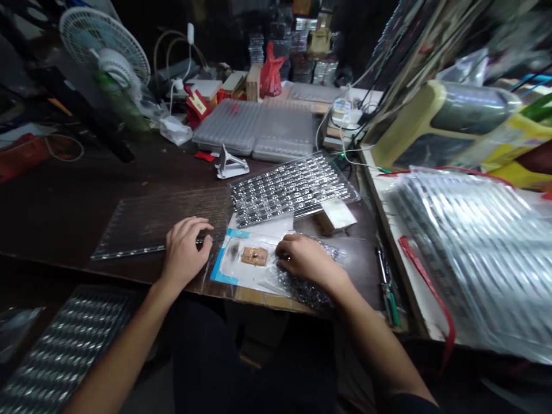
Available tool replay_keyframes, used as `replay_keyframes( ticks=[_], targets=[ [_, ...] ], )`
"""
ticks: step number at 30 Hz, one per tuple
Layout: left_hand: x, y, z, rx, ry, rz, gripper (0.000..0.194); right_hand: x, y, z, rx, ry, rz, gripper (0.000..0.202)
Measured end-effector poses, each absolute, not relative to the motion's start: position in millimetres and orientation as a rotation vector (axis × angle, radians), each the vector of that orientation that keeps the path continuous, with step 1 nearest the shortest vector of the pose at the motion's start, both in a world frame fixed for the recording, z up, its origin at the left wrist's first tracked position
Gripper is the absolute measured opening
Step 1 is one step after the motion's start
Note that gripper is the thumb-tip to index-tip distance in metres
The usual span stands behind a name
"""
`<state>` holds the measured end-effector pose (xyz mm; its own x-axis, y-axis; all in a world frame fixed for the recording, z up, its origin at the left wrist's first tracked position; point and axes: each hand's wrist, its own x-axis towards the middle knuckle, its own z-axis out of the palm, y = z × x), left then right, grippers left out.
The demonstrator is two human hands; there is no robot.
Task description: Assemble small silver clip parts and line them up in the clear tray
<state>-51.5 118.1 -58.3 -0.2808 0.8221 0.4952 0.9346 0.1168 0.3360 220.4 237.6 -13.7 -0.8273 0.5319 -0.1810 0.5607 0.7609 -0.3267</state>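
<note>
My left hand (188, 247) rests at the right end of a clear ribbed tray (146, 221), its fingers curved and thumb apart. A row of small shiny parts lies along that tray's front edge. My right hand (304, 256) is closed over a pile of small dark metal parts (310, 290) in clear plastic; what its fingertips pinch is too small to name. Between the hands, a small brown block (254, 256) sits on a white sheet (245, 279) with blue tape. Behind them lies a clear tray filled with rows of shiny metal parts (293, 190).
A white-topped block (338, 215) stands right of the filled tray. Behind are a white stand (232, 164) and stacked clear trays (259, 129). Green-handled tools (393, 307) lie at right, beside a large stack of plastic trays (483, 259). A fan (106, 46) stands back left.
</note>
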Motion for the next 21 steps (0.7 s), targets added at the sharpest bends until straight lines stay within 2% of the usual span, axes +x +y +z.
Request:
replay_keyframes(
  ticks=[5, 10, 15, 21],
  targets=[
    [3, 173, -22, -2.031, -1.996, -1.153, 0.011, 220, 237, -14, 0.908, 2.816, -0.585, 0.022],
    [72, 258, 4, -2.352, -1.733, -1.268, 0.013, 221, 241, -17, 0.872, 2.866, -0.611, 0.024],
    [123, 323, 2, -2.432, -1.7, -1.155, 0.013, 225, 246, -19, 0.851, 2.902, -0.646, 0.024],
    [146, 346, -8, -2.425, -1.626, -1.025, 0.011, 233, 246, -13, 0.953, 2.896, -0.537, 0.025]
  ],
)
